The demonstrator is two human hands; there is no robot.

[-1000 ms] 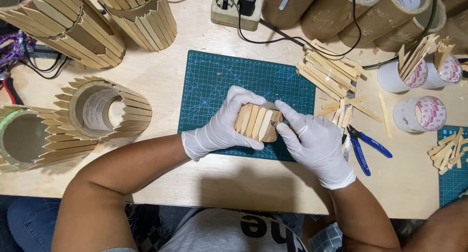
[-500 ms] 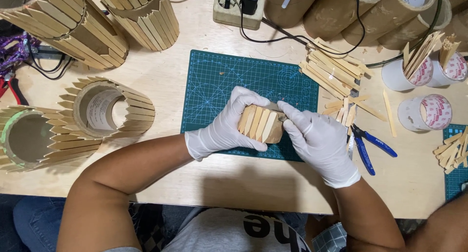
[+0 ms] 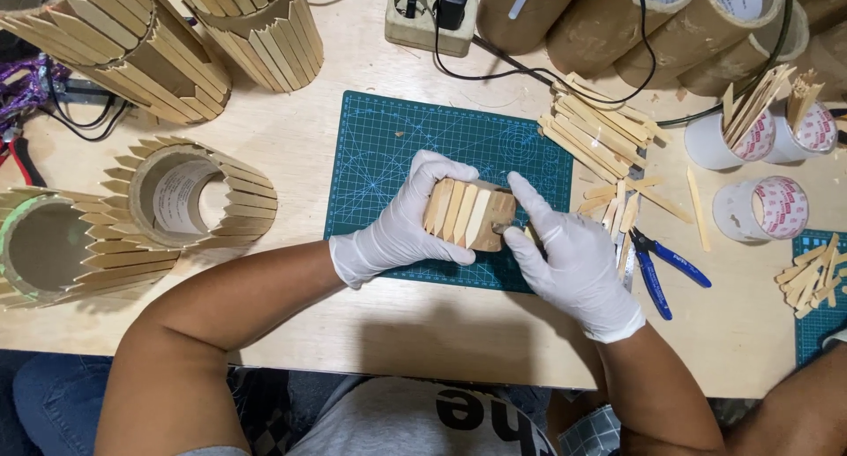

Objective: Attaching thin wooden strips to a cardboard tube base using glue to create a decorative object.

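Gloved left hand [image 3: 401, 231] grips stick-covered tube [image 3: 468, 214] over green cutting mat [image 3: 397, 147]; right hand [image 3: 573, 257] pinches its end, blue pliers [image 3: 662, 266] nearby on desk [image 3: 353, 324].

Bright even overhead light, soft shadows, sharp

A short cardboard tube clad in pointed wooden sticks [image 3: 466, 213] is lying on its side above the green cutting mat [image 3: 388, 147].

Both hands wear thin white disposable gloves, the left hand [image 3: 401, 227] and the right hand [image 3: 573, 262], cuffs bunched at the wrists. Forearms are bare. At six o'clock, a grey printed shirt [image 3: 415, 421].
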